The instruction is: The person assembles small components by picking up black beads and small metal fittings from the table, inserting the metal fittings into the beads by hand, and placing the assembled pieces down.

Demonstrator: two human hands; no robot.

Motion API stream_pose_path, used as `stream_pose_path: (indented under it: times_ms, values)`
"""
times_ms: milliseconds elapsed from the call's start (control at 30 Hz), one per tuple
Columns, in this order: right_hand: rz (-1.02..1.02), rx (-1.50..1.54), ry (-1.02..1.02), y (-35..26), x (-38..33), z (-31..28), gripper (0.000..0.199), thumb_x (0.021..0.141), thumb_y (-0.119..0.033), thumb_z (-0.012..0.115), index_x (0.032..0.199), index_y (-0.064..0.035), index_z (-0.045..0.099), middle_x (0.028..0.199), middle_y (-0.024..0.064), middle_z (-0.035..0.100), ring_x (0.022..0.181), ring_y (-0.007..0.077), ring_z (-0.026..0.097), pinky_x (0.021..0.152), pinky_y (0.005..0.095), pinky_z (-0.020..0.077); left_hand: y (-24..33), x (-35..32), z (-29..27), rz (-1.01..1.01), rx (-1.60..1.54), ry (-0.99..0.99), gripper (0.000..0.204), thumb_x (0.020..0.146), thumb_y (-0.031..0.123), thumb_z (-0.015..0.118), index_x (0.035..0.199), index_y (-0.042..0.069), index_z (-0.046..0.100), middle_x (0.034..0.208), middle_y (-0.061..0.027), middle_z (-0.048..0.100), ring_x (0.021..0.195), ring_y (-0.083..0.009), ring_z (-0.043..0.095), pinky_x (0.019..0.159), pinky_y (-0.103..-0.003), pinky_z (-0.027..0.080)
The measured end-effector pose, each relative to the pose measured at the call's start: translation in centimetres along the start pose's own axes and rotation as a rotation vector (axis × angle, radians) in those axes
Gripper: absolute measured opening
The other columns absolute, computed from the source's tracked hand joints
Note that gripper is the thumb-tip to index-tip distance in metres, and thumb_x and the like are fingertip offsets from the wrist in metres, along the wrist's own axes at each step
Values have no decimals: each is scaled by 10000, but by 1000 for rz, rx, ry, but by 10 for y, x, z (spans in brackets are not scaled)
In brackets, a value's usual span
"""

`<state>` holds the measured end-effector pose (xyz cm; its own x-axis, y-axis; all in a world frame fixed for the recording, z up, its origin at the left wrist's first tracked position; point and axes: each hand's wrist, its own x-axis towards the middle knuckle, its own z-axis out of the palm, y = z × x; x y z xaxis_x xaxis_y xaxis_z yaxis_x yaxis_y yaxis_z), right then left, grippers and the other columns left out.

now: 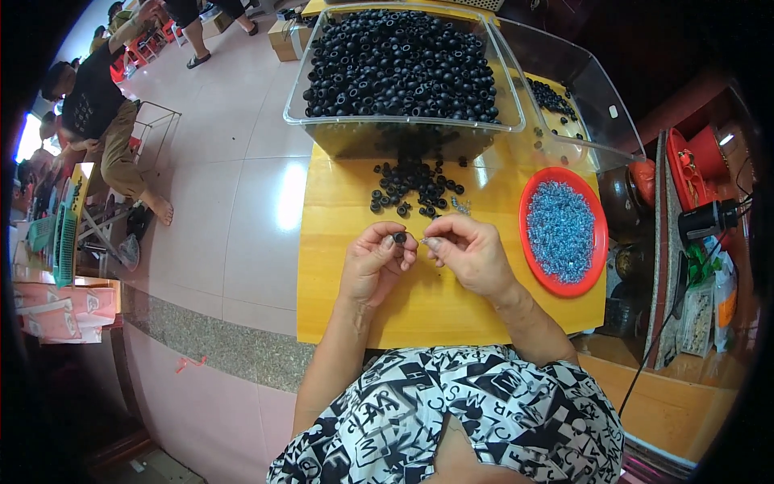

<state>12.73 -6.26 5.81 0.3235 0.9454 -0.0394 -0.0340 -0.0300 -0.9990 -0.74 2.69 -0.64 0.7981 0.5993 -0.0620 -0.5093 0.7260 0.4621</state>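
I see my left hand (375, 260) pinching a black ring (400, 237) at its fingertips, raised just over the desk (339, 306). My right hand (470, 254) pinches a small metal piece (423, 240), too small to make out, its tip pointing left at the ring, nearly touching. The ring lies between both hands, held by the left. A ring pile (413, 189) sits just beyond; the red plate (598, 242) of blue bits lies to the right.
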Motion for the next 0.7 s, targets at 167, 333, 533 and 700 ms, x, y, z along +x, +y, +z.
stream_pose_path:
  times_ms: [167, 333, 533, 700]
  values:
    - [-180, -159, -6, 4, 2, 13, 74, 765, 43, 555, 839, 49, 560, 793, 61, 559, 682, 111, 555, 600, 215, 456, -2, -4, -2, 9, 188, 19, 180, 814, 69, 551, 978, -3, 537, 840, -106, 601, 704, -162, 581, 632, -240, 467]
    - [-397, -529, 42, 6, 2, 11, 85, 716, 47, 592, 793, 43, 556, 749, 80, 543, 655, 137, 543, 586, 229, 437, -5, -5, 3, 36, 267, 47, 176, 811, 79, 564, 963, -9, 553, 835, -78, 606, 705, -132, 570, 640, -227, 462]
    - [60, -193, -82, 5, 5, 3, 92, 726, 19, 614, 794, 23, 552, 719, 37, 520, 628, 84, 496, 566, 202, 409, -7, -9, 4, 18, 401, 47, 180, 809, 91, 572, 951, -19, 571, 834, -69, 602, 713, -121, 559, 641, -223, 456]
    - [-49, -373, -69, 3, 18, -6, 91, 741, -17, 615, 805, 8, 556, 741, 28, 521, 640, 84, 506, 568, 208, 410, -4, -5, 3, 6, 384, 59, 191, 810, 108, 570, 945, -27, 567, 822, -83, 593, 689, -140, 554, 626, -233, 457]
